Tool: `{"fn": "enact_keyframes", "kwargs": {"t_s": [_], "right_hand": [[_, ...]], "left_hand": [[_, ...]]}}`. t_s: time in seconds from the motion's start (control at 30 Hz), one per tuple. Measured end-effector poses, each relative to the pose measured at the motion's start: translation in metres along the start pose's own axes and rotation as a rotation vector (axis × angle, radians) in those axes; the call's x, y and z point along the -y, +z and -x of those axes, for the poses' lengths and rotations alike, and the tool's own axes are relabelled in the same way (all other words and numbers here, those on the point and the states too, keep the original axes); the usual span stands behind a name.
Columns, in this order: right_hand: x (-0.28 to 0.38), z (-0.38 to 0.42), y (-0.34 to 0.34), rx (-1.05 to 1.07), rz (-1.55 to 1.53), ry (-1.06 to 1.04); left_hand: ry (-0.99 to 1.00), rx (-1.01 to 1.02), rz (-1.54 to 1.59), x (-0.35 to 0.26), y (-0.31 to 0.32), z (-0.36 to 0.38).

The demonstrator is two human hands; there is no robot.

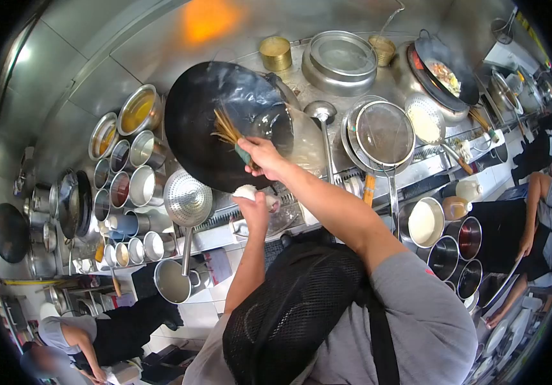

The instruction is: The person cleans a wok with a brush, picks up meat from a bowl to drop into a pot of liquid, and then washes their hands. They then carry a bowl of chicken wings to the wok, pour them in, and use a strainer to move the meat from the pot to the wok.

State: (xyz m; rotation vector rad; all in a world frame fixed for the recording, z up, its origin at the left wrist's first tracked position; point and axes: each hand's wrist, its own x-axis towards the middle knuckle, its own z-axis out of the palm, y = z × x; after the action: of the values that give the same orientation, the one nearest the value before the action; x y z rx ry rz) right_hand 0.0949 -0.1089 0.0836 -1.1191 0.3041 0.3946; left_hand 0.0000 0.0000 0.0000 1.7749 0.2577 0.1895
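A large black wok (189, 122) is tilted over the range, with water (308, 141) spilling over its right side. My right hand (260, 157) is wrapped round the bound end of a bamboo wok brush (226, 127), its bristles over the inside of the wok. At the wok's near edge, my left hand (254, 208) is closed on a white folded cloth (247, 192). Whether the cloth grips the wok's rim is hard to make out. A perforated strainer ladle (188, 196) lies left of my left hand, and a solid ladle (320, 111) rests right of the wok.
Metal seasoning pots (142, 184) crowd the left. A round-mesh sieve (385, 133) lies on the right, beyond which a second wok (443, 77) holds food. A lidded-looking steel pot (343, 61) stands behind. Co-workers (89, 333) are at lower left and far right.
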Motion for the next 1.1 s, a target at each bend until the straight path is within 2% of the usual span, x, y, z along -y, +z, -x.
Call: {"fn": "enact_keyframes", "kwargs": {"t_s": [0.07,0.1,0.17,0.27,0.4,0.43,0.5,0.57,0.63,0.7,0.77,0.8,0.87,0.9,0.93,1.0,1.03,1.1], "right_hand": [[0.016,-0.001,0.012,-0.025,-0.064,-0.037],[0.013,0.012,-0.028,-0.057,-0.018,-0.014],[0.026,0.017,-0.034,-0.035,-0.035,-0.034],[0.047,0.039,-0.053,0.045,-0.145,-0.054],[0.055,0.067,-0.084,0.065,-0.261,-0.059],[0.058,0.077,-0.086,0.054,-0.298,-0.062],[0.057,0.088,-0.092,0.044,-0.349,-0.071],[0.048,0.09,-0.082,0.121,-0.377,-0.085],[0.022,0.089,-0.05,-0.201,-0.025,-0.271],[-0.022,0.089,-0.044,-0.086,0.292,-0.185],[-0.098,0.065,-0.078,-0.116,1.006,-0.874],[-0.102,0.058,-0.096,-0.125,1.012,-0.877],[-0.095,0.049,-0.135,-0.31,1.547,-0.228],[-0.076,0.032,-0.151,-0.459,1.646,-0.196],[-0.06,0.006,-0.17,-0.602,1.652,-0.286],[-0.006,-0.018,-0.167,-0.676,1.6,-0.383],[0.009,-0.026,-0.159,-0.785,1.551,-0.489],[0.025,-0.015,-0.138,-0.882,1.414,-0.574]], "left_hand": [[0.076,0.009,-0.181,-0.017,-0.01,-0.005],[0.001,0.02,-0.107,-0.003,0.025,0.023],[0.187,0.021,-0.202,0.006,0.015,0.009],[0.271,0.031,-0.242,0.0,0.008,0.001],[0.393,0.155,-0.333,0.001,-0.001,-0.004],[0.463,0.206,-0.375,-0.001,-0.003,-0.006],[0.472,0.233,-0.41,-0.003,-0.007,-0.011],[0.584,0.241,-0.444,-0.003,-0.01,-0.019],[0.584,0.225,-0.409,0.007,-0.011,-0.027],[0.591,0.216,-0.365,0.009,-0.012,-0.036],[0.342,0.227,-0.183,0.005,-0.019,-0.044],[0.35,0.205,-0.2,0.011,-0.022,-0.053],[0.214,0.181,-0.126,0.018,-0.028,-0.058],[0.145,0.186,-0.061,0.026,-0.028,-0.06],[0.143,0.187,-0.059,0.023,-0.027,-0.061],[-0.021,0.114,0.07,0.013,-0.023,-0.061],[-0.018,0.128,0.075,0.018,-0.021,-0.064],[-0.323,0.139,0.434,0.034,-0.02,-0.078]]}}
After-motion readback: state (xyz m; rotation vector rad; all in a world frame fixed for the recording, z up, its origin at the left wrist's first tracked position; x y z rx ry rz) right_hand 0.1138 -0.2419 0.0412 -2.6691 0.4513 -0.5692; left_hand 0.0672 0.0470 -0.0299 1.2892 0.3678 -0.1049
